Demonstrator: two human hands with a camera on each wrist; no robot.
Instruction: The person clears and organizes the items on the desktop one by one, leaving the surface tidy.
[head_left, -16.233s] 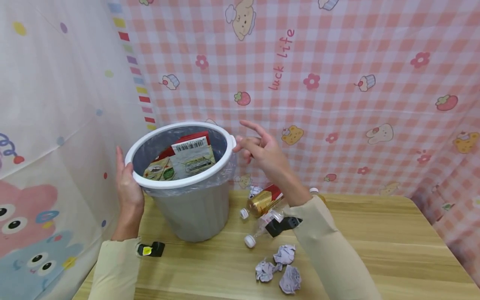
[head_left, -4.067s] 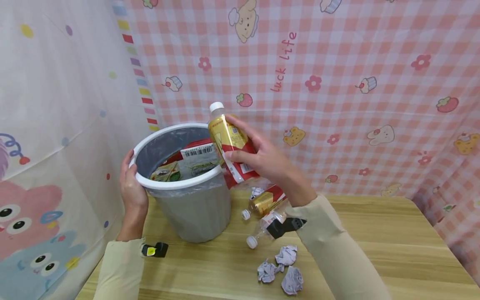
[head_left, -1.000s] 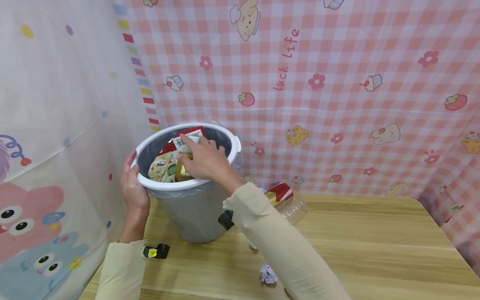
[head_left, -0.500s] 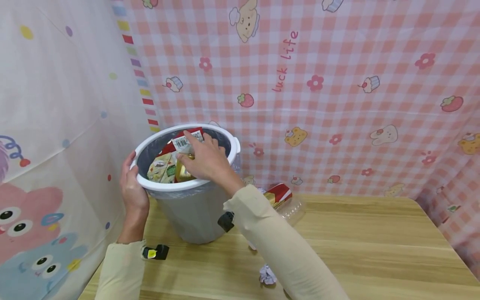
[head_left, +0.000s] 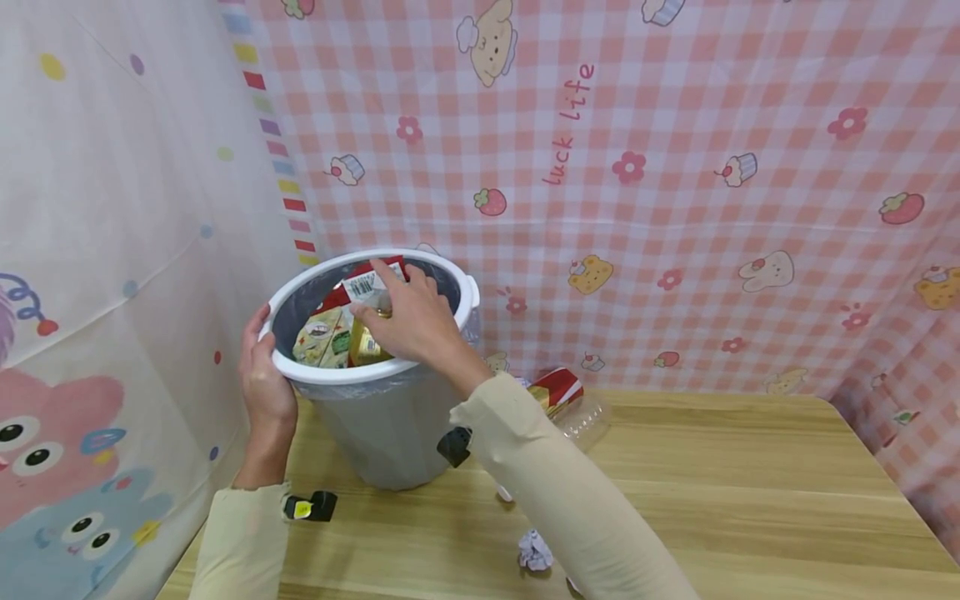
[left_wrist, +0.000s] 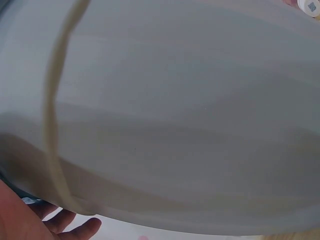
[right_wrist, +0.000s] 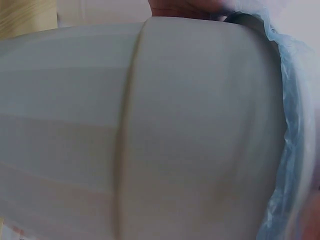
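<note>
Head view: wooden table (head_left: 750, 483), pink checked curtain (head_left: 675, 208) behind.

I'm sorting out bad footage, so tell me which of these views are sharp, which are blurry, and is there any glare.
Head view: sharp and evenly lit, soft shadows, no glare; right hand reaching into the bin, left hand gripping its rim. Left wrist view: too close, bin wall fills the frame, soft and featureless. Right wrist view: likewise a blurred bin wall, liner slightly washed out.

The right hand (head_left: 408, 321) seemingly hides most of the gold bottle (head_left: 366, 346).
</note>
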